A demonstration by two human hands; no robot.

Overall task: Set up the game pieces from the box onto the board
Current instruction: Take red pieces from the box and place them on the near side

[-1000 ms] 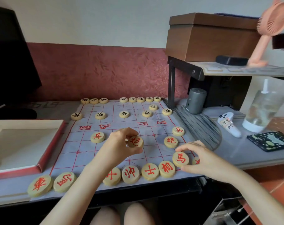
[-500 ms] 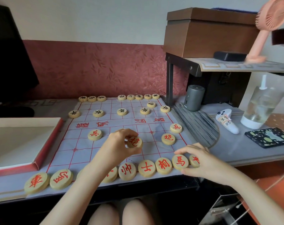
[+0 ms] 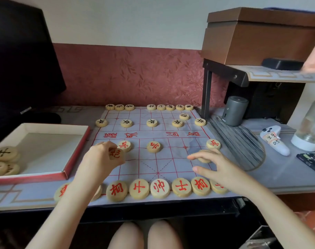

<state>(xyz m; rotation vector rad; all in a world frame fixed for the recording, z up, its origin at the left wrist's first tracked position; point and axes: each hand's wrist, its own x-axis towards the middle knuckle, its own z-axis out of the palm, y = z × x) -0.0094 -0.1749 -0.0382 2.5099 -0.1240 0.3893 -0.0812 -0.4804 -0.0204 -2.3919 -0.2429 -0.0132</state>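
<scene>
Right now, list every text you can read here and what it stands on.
"炮": held piece, pinched by the left hand.
"帅": general piece, near row.
"相": elephant piece.
"士": advisor piece.
"兵": soldier piece.
"河": upside down on the board.
"DS": label on the white gadget.
Unreadable: far black pieces, monitor logo, grey cylinder's mark.

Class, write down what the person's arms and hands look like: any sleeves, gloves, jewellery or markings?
The left hand and right hand are bare: no gloves, and no rings show. The left forearm and right forearm are uncovered down to the picture's edge, with no sleeve, watch, bracelet or marking in view.
</scene>
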